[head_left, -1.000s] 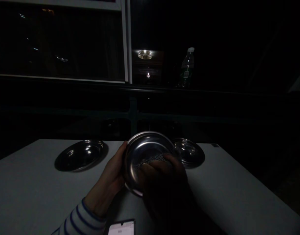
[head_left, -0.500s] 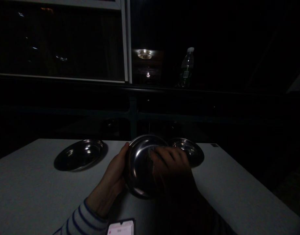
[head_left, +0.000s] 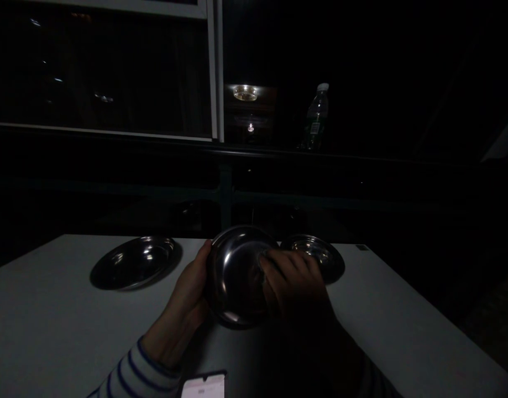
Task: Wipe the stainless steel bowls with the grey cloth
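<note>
My left hand [head_left: 191, 290] grips a round, shiny steel bowl [head_left: 237, 282] by its left edge, holding it tilted above the white table. Its smooth curved face is turned toward me. On the right of the bowl, the bent fingers of my right hand [head_left: 295, 279] press a small rough steel wool scrubber [head_left: 262, 258] against the metal. Most of that scrubber is hidden under the fingers, and the hand is in deep shadow.
A steel dish [head_left: 133, 262] lies at the table's [head_left: 50, 309] back left, another [head_left: 320, 257] at the back right. A lit phone [head_left: 204, 385] is at the near edge. Beyond the table stands a plastic bottle [head_left: 317, 119] by the dark window [head_left: 113, 72].
The bowl and my left hand have shifted slightly left and up. My right hand has moved a little rightward relative to the bowl, still holding the scrubber against it.
</note>
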Demonstrator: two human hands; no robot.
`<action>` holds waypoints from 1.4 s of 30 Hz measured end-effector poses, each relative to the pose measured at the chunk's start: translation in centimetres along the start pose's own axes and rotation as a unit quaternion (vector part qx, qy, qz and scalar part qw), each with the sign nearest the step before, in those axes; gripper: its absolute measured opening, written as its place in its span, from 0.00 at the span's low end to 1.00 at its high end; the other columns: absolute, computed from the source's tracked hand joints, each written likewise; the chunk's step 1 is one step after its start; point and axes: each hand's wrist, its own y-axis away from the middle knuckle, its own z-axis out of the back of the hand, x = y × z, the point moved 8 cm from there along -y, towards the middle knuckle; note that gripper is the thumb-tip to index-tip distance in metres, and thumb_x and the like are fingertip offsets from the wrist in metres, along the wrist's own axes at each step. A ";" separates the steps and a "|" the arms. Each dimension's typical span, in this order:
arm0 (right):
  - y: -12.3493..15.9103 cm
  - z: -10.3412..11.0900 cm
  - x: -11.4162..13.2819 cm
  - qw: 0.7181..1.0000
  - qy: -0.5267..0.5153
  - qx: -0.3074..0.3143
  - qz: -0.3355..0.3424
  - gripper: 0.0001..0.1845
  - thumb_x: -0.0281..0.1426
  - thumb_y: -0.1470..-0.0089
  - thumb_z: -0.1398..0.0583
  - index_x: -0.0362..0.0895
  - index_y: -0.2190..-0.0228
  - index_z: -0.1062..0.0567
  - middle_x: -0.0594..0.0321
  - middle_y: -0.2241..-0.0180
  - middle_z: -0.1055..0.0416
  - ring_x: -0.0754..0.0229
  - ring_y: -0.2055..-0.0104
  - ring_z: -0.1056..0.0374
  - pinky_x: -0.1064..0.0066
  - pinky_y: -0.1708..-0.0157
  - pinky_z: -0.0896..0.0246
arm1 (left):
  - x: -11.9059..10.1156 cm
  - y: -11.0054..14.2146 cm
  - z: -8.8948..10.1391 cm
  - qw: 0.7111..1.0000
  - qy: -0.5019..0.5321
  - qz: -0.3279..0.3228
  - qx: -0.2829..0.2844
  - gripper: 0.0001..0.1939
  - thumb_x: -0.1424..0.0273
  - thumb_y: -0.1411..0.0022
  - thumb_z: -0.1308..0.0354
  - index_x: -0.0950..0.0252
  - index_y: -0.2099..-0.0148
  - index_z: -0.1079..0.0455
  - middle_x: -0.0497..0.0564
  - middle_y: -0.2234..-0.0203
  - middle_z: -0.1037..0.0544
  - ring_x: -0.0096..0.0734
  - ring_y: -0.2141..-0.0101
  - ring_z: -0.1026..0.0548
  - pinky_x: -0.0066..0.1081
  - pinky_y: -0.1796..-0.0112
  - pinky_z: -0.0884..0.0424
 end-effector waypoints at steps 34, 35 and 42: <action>0.5 -0.5 4.0 0.995 -0.076 -0.009 0.059 0.16 0.28 0.45 0.50 0.39 0.55 0.32 0.59 0.57 0.31 0.56 0.57 0.40 0.60 0.58 0.48 | -0.4 -0.4 1.0 0.997 0.059 -0.027 -0.030 0.11 0.65 0.42 0.46 0.68 0.70 0.30 0.48 0.82 0.25 0.25 0.83 0.28 0.25 0.81 0.31; 0.4 -0.6 4.1 0.996 -0.072 -0.010 0.054 0.17 0.29 0.45 0.50 0.40 0.54 0.32 0.59 0.56 0.31 0.56 0.56 0.40 0.59 0.57 0.49 | 0.1 -0.3 0.7 0.998 0.051 -0.015 -0.015 0.11 0.65 0.42 0.46 0.68 0.70 0.30 0.48 0.83 0.26 0.25 0.83 0.29 0.25 0.81 0.32; 0.0 -0.6 1.2 1.000 0.007 -0.018 -0.023 0.18 0.30 0.44 0.50 0.39 0.53 0.31 0.55 0.53 0.32 0.53 0.55 0.39 0.59 0.57 0.47 | 0.7 0.4 -0.1 1.000 0.024 -0.008 -0.010 0.12 0.64 0.42 0.47 0.68 0.71 0.30 0.49 0.83 0.25 0.27 0.83 0.28 0.26 0.81 0.32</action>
